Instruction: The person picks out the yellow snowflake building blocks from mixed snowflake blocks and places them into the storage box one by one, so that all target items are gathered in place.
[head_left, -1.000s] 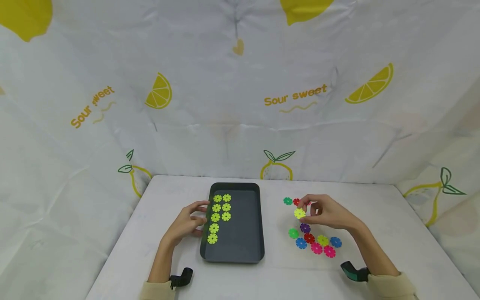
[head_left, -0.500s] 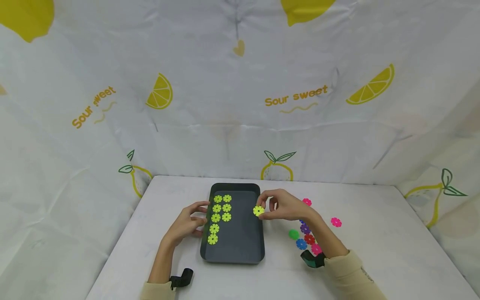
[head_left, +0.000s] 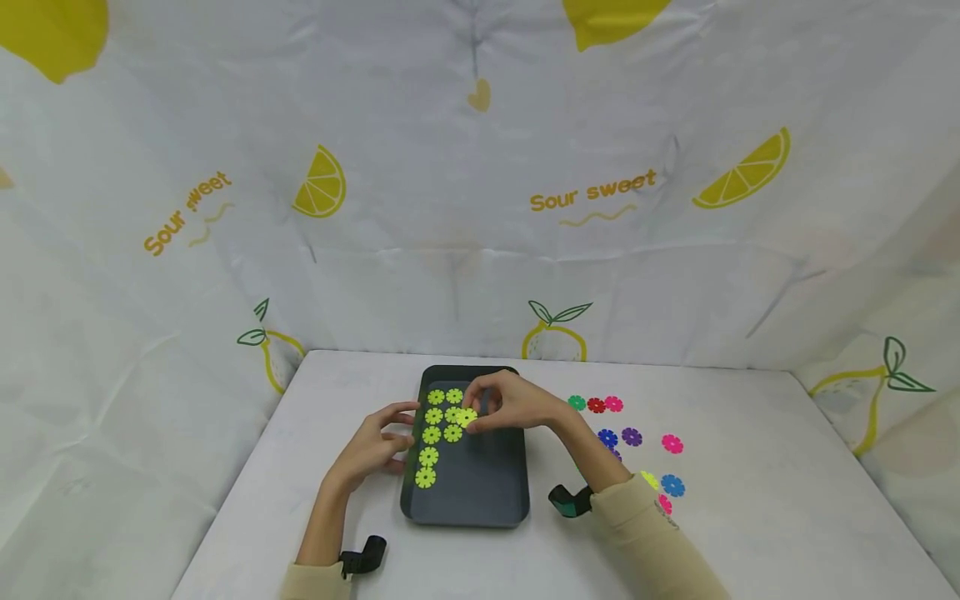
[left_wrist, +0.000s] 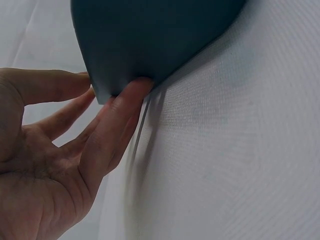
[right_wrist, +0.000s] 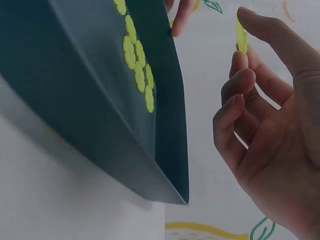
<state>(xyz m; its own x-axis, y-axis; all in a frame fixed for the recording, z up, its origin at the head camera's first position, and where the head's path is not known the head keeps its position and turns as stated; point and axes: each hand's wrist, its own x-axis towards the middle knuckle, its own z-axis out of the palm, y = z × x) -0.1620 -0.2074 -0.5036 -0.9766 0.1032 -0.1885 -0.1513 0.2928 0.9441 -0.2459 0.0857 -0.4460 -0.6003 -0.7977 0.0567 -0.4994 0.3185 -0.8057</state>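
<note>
My right hand [head_left: 519, 403] pinches a yellow snowflake disc [head_left: 468, 417] between thumb and index finger, over the dark grey tray [head_left: 491, 496]. In the right wrist view this disc [right_wrist: 242, 35] is edge-on at the fingertips, the other fingers curled below. Yellow discs [head_left: 428, 456] lie along the tray's left side: a full column at the wall and a shorter one beside it, which the held disc partly overlaps in the head view. At the tray's left edge is my left hand [head_left: 371, 450]. The left wrist view shows its thumb at the rim and fingers against the outer wall [left_wrist: 125, 45].
Right of the tray, loose discs are scattered on the white table [head_left: 757, 467]: green [head_left: 577, 402], red [head_left: 596, 405], pink [head_left: 672, 443], purple [head_left: 632, 437] and blue [head_left: 672, 485]. My right forearm [head_left: 588, 450] hides some of them. A lemon-print cloth [head_left: 420, 292] hangs behind.
My right hand has carried the yellow disc leftward from the scattered discs, across the tray's right rim, to the second column. The left hand and tray stay put.
</note>
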